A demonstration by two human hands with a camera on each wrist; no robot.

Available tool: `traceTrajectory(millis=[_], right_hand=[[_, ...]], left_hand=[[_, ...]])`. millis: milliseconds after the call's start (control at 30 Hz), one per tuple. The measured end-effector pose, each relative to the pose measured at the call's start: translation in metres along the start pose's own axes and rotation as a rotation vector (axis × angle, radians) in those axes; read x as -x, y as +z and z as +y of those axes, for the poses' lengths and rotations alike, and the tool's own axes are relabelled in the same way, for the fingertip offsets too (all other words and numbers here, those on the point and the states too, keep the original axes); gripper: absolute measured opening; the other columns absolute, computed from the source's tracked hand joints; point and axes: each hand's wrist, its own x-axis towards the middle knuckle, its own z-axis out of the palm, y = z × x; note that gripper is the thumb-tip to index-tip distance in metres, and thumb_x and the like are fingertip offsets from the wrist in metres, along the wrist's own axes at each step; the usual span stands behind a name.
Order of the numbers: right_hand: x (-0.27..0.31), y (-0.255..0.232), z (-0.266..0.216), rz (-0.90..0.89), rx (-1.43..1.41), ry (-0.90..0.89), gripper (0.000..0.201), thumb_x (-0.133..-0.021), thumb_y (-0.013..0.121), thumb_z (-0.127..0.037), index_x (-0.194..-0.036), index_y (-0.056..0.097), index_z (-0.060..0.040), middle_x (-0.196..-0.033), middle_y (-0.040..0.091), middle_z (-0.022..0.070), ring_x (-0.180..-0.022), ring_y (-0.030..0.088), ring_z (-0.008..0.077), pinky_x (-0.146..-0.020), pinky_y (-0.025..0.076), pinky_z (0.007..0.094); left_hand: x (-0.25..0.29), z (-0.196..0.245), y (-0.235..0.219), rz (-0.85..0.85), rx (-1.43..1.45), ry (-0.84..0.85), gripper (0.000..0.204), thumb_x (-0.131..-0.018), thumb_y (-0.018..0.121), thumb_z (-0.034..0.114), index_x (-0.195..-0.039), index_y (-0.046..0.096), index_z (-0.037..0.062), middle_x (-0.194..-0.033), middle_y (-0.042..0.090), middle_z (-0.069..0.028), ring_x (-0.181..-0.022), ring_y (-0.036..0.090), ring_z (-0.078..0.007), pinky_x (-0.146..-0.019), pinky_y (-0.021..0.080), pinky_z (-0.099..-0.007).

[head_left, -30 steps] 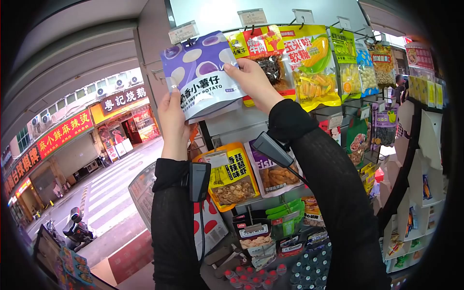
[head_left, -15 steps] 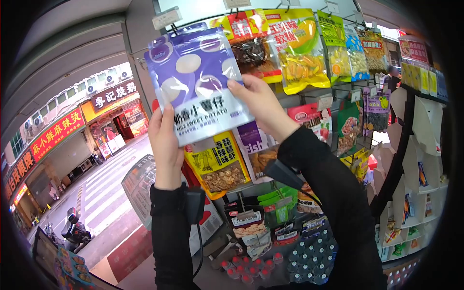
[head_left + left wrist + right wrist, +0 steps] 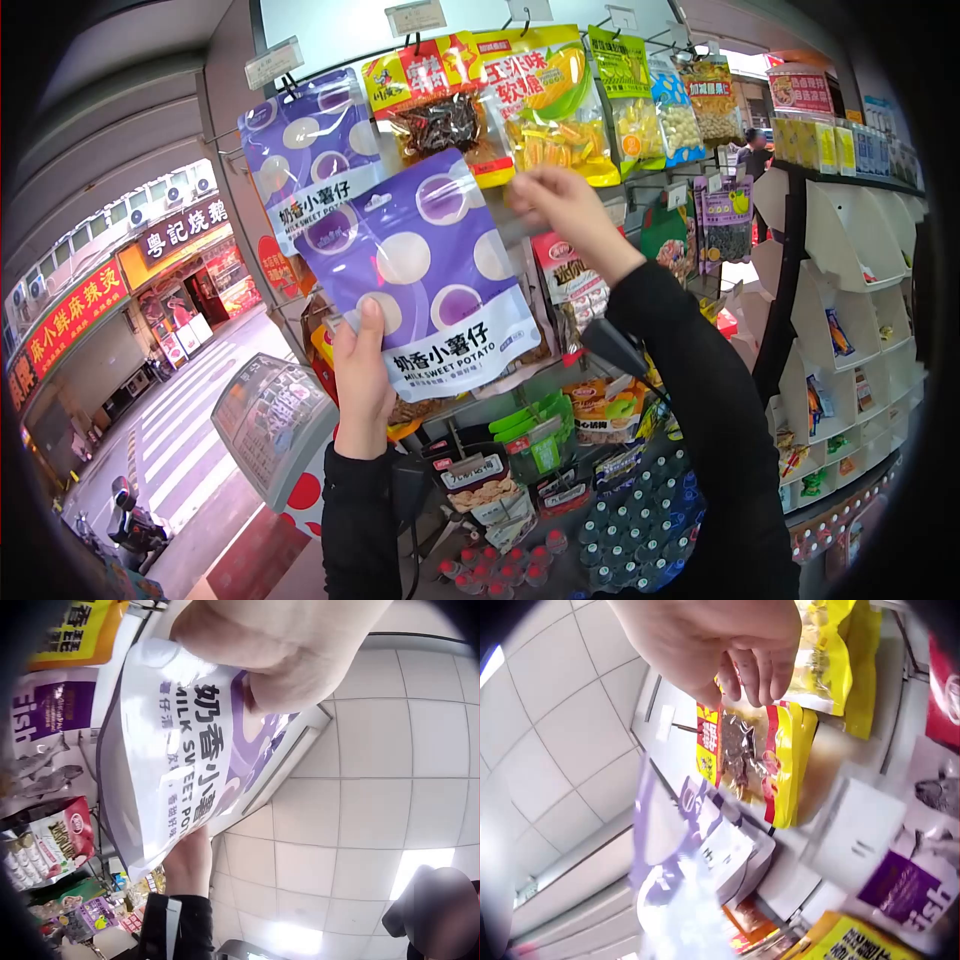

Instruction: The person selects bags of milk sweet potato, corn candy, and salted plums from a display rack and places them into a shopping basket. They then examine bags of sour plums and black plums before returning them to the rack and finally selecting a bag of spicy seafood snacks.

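A purple and white milk sweet potato bag [image 3: 430, 270] is gripped at its lower left edge by my left hand [image 3: 365, 385], thumb on the printed front. The left wrist view shows that hand [image 3: 277, 645] over the bag's white part [image 3: 150, 765]. My right hand [image 3: 575, 220] is off the bag, up and to its right, with loosely bent fingers. In the right wrist view this hand [image 3: 712, 652] holds nothing and is in front of the red and yellow snack bags [image 3: 742, 750]. A matching purple bag [image 3: 310, 130] hangs behind the held one.
Yellow corn candy bags [image 3: 555, 110] and other snacks hang along the rack's top row. Lower down are a green bag [image 3: 535, 440] and bottles [image 3: 640, 530]. A clear panel [image 3: 270, 425] stands at the left beside the street; white shelf bins [image 3: 850, 330] are at the right.
My left hand has brought the purple bag down and away from the hooks, uncovering the matching bag behind. My right hand has let go of it and moved right. The view has shifted.
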Motion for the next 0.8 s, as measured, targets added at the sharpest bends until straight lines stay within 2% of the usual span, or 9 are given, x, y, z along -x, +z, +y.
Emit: traceTrajectory(millis=[133, 300, 367, 400, 433, 500, 633, 733, 800], right_hand=[[-0.067, 0.000, 0.007, 0.207, 0.321, -0.255, 0.038, -0.075, 0.062, -0.021, -0.100, 0.050, 0.0060, -0.082, 0.058, 0.0112, -0.074, 0.057, 0.0170, -0.063, 0.045, 0.0276], [-0.092, 0.013, 0.010, 0.225, 0.430, -0.206, 0.052, -0.068, 0.068, -0.021, -0.103, 0.046, 0.0093, -0.084, 0.056, 0.0168, -0.076, 0.056, 0.0243, -0.067, 0.045, 0.0311], [-0.097, 0.013, 0.013, 0.430, 0.728, -0.474, 0.054, -0.067, 0.069, -0.023, -0.103, 0.045, 0.0096, -0.083, 0.055, 0.0171, -0.075, 0.056, 0.0258, -0.068, 0.045, 0.0327], [-0.097, 0.012, 0.014, 0.307, 0.511, -0.294, 0.056, -0.067, 0.070, -0.027, -0.101, 0.046, 0.0100, -0.085, 0.055, 0.0181, -0.077, 0.056, 0.0269, -0.069, 0.044, 0.0332], [-0.097, 0.011, 0.014, 0.306, 0.509, -0.295, 0.056, -0.067, 0.070, -0.027, -0.101, 0.046, 0.0100, -0.085, 0.055, 0.0181, -0.077, 0.056, 0.0269, -0.069, 0.044, 0.0332], [-0.100, 0.008, 0.016, 0.248, 0.484, -0.096, 0.057, -0.068, 0.069, -0.030, -0.099, 0.046, 0.0106, -0.088, 0.055, 0.0191, -0.080, 0.056, 0.0270, -0.070, 0.044, 0.0331], [-0.105, 0.006, 0.021, 0.220, 0.532, -0.117, 0.059, -0.069, 0.068, -0.033, -0.102, 0.045, 0.0100, -0.086, 0.056, 0.0184, -0.076, 0.056, 0.0271, -0.067, 0.045, 0.0333], [-0.102, 0.006, 0.020, 0.187, 0.500, -0.086, 0.054, -0.070, 0.067, -0.034, -0.098, 0.047, 0.0070, -0.080, 0.056, 0.0150, -0.066, 0.055, 0.0215, -0.059, 0.045, 0.0311], [-0.101, 0.002, 0.017, 0.069, 0.338, 0.075, 0.039, -0.074, 0.063, -0.030, -0.091, 0.051, 0.0034, -0.075, 0.056, 0.0103, -0.059, 0.052, 0.0142, -0.051, 0.043, 0.0264]], left_hand=[[-0.045, 0.017, 0.016, 0.000, -0.076, 0.082, 0.030, -0.088, 0.047, 0.028, -0.099, 0.052, 0.0008, -0.095, 0.057, -0.0044, -0.085, 0.052, -0.0108, -0.077, 0.040, -0.0252], [-0.074, 0.035, 0.031, -0.021, -0.053, 0.087, 0.028, -0.088, 0.048, 0.027, -0.099, 0.052, 0.0010, -0.095, 0.057, -0.0043, -0.086, 0.052, -0.0106, -0.078, 0.041, -0.0250], [-0.079, 0.038, 0.027, -0.014, -0.065, 0.092, 0.028, -0.087, 0.048, 0.027, -0.098, 0.052, 0.0012, -0.094, 0.057, -0.0040, -0.085, 0.052, -0.0102, -0.077, 0.041, -0.0248], [-0.078, 0.040, 0.025, -0.009, -0.063, 0.076, 0.029, -0.087, 0.049, 0.027, -0.098, 0.052, 0.0013, -0.094, 0.057, -0.0039, -0.085, 0.052, -0.0103, -0.077, 0.041, -0.0249], [-0.078, 0.042, 0.024, -0.004, -0.061, 0.060, 0.029, -0.087, 0.049, 0.028, -0.098, 0.052, 0.0014, -0.093, 0.057, -0.0039, -0.084, 0.053, -0.0104, -0.076, 0.041, -0.0249], [-0.077, 0.046, 0.025, 0.036, -0.059, 0.064, 0.029, -0.087, 0.050, 0.029, -0.098, 0.052, 0.0016, -0.093, 0.057, -0.0041, -0.082, 0.053, -0.0106, -0.076, 0.041, -0.0248], [-0.081, 0.052, 0.018, 0.025, -0.143, 0.080, 0.026, -0.087, 0.048, 0.027, -0.093, 0.053, 0.0021, -0.088, 0.058, -0.0034, -0.079, 0.054, -0.0094, -0.072, 0.042, -0.0234], [-0.084, 0.052, 0.019, 0.044, -0.154, 0.077, 0.024, -0.088, 0.046, 0.025, -0.090, 0.054, 0.0026, -0.083, 0.059, -0.0026, -0.074, 0.054, -0.0081, -0.068, 0.042, -0.0222], [-0.088, 0.053, 0.021, 0.054, -0.157, 0.080, 0.024, -0.088, 0.047, 0.025, -0.088, 0.055, 0.0028, -0.082, 0.059, -0.0021, -0.072, 0.053, -0.0076, -0.066, 0.041, -0.0217]])
